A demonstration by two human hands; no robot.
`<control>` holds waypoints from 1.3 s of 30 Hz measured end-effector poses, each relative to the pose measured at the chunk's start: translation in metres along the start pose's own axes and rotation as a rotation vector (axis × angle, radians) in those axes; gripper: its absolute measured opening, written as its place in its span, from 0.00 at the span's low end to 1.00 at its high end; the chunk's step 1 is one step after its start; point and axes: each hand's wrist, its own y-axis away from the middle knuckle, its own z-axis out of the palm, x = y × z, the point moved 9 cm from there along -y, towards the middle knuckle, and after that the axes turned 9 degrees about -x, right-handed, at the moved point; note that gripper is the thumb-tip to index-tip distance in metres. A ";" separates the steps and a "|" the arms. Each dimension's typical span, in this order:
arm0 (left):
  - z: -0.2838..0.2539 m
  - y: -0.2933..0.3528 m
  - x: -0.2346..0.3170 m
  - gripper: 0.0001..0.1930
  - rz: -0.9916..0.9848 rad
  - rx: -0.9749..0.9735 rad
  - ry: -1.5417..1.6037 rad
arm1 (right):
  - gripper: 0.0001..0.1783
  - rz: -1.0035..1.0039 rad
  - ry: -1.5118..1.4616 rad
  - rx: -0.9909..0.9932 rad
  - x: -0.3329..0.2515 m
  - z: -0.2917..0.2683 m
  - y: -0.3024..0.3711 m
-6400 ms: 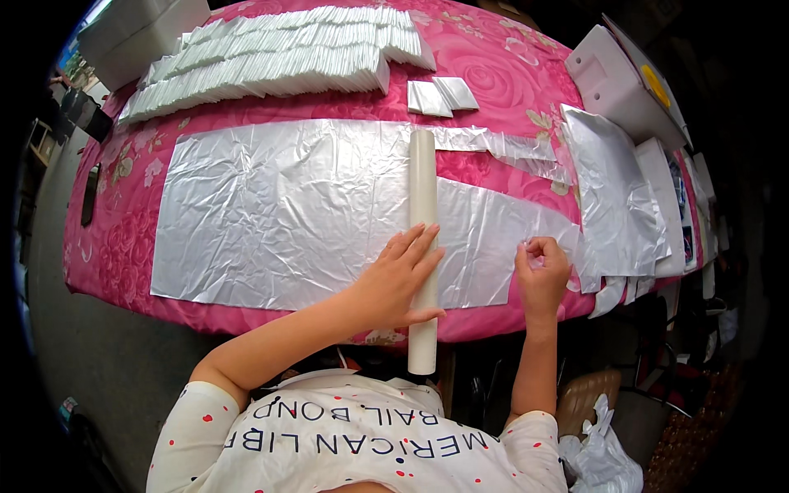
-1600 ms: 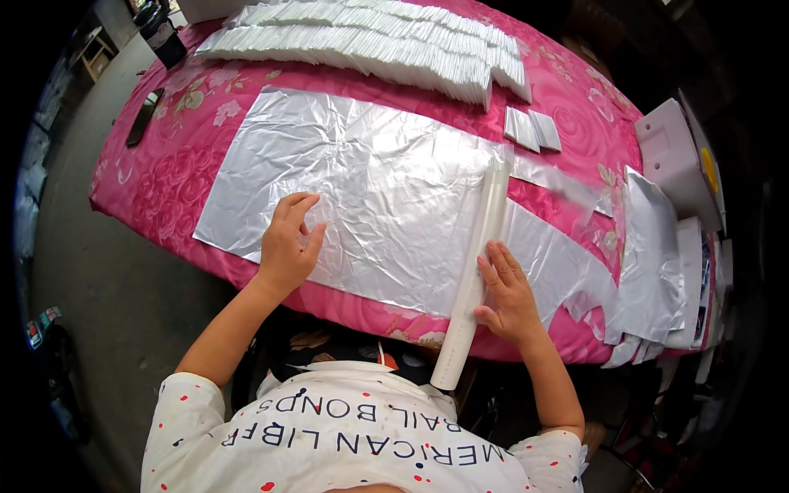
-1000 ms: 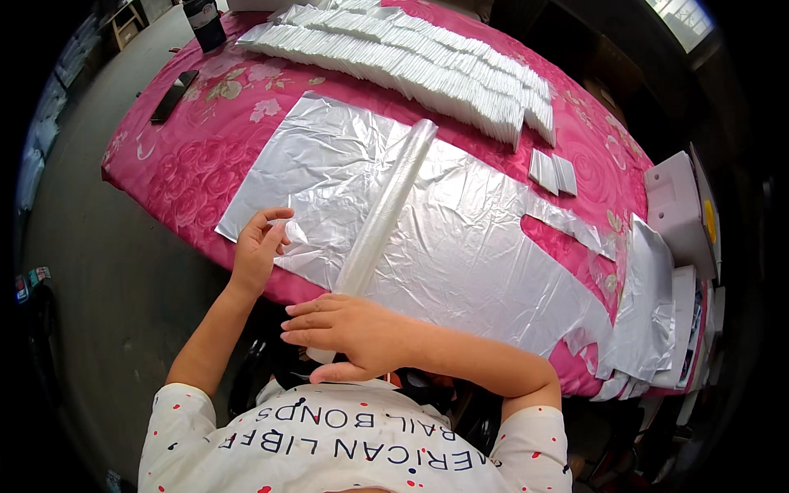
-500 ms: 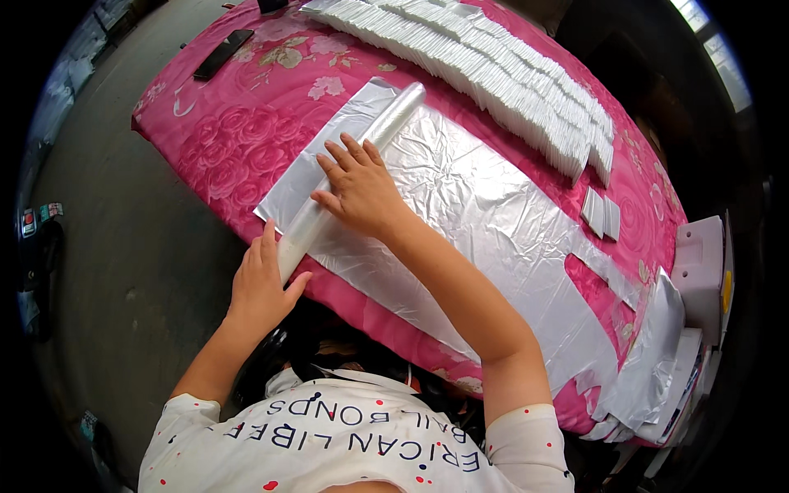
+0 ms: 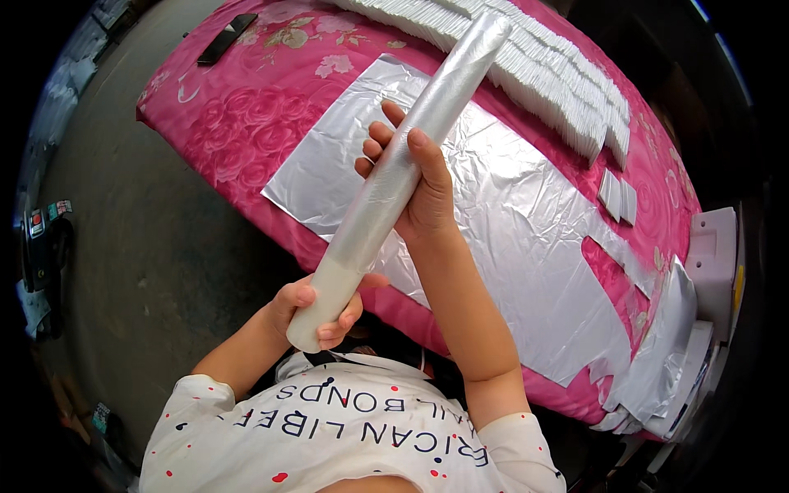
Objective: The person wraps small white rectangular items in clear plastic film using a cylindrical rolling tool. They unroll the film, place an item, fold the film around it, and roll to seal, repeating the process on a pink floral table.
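A long roll of thin, translucent plastic film point(image 5: 392, 189) is held up at a slant above the table. My right hand point(image 5: 415, 168) wraps round its middle, thumb on top and fingers curled behind. Lower down, my left hand point(image 5: 325, 311) grips the near, whitish end of the roll. Beneath it, a flat silvery-white plastic bag point(image 5: 518, 238) with cut-out handles lies spread and wrinkled on the table. Its plain end reaches toward the table's left side, its handles toward the right.
The table point(image 5: 238, 156) has a pink floral cloth. Rows of folded white packets point(image 5: 542, 90) line its far side, with a few loose packets point(image 5: 616, 197) nearby. A black phone point(image 5: 228, 39) rests far left. A white plastic box point(image 5: 711, 255) and crumpled silvery film point(image 5: 666, 345) stand at the right edge.
The roll has come up off the bag, toward me. My right hand has gone from lying flat on it to gripping it; my left hand now holds its near end.
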 end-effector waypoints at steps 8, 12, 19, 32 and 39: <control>-0.028 -0.033 0.020 0.24 -0.072 0.538 -1.115 | 0.30 -0.121 0.485 0.248 -0.062 -0.015 0.048; -0.035 -0.040 0.010 0.21 -0.158 0.625 -1.081 | 0.30 -0.154 0.488 0.295 -0.070 -0.021 0.063; -0.025 -0.050 -0.016 0.21 -0.436 0.534 -1.154 | 0.31 -0.196 0.437 0.364 -0.105 -0.038 0.081; -0.015 -0.065 -0.056 0.39 -0.457 0.260 -0.696 | 0.30 -0.256 0.249 0.289 -0.099 -0.045 0.094; -0.038 -0.077 -0.018 0.34 -0.276 0.519 -0.968 | 0.32 -0.215 0.454 0.471 -0.097 -0.051 0.104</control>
